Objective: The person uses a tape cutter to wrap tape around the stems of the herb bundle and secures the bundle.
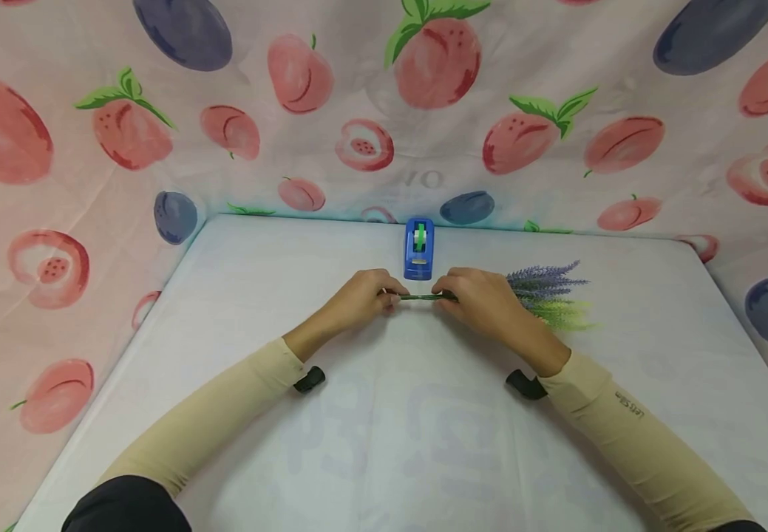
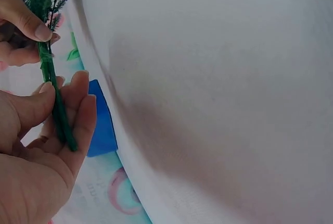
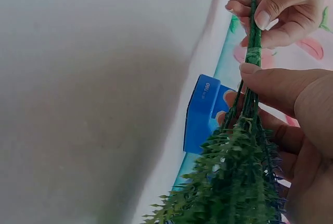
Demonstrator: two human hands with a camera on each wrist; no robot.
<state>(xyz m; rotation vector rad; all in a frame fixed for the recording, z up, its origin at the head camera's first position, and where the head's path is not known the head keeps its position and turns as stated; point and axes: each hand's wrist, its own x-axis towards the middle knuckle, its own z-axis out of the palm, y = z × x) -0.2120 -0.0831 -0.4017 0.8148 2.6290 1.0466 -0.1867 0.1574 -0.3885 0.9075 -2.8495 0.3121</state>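
Between my two hands lies a bunch of artificial flowers [image 1: 550,299], with purple and yellow-green heads pointing right and green stems bundled together. My left hand [image 1: 365,295] pinches the stem ends between thumb and fingers. Closer to the flower heads, my right hand [image 1: 480,299] grips the stems. A band of clear tape [image 3: 253,53] wraps the stems in the gap between the hands, as the right wrist view shows. Just beyond the hands stands a blue tape dispenser [image 1: 419,251] with a green-cored roll in it.
The white tabletop [image 1: 384,443] spreads under the forearms. Behind and to the left hangs a fruit-print cloth [image 1: 330,148]. Dark wrist-mounted pieces, a left one [image 1: 310,379] and a right one [image 1: 525,384], stick out near the sleeve cuffs.
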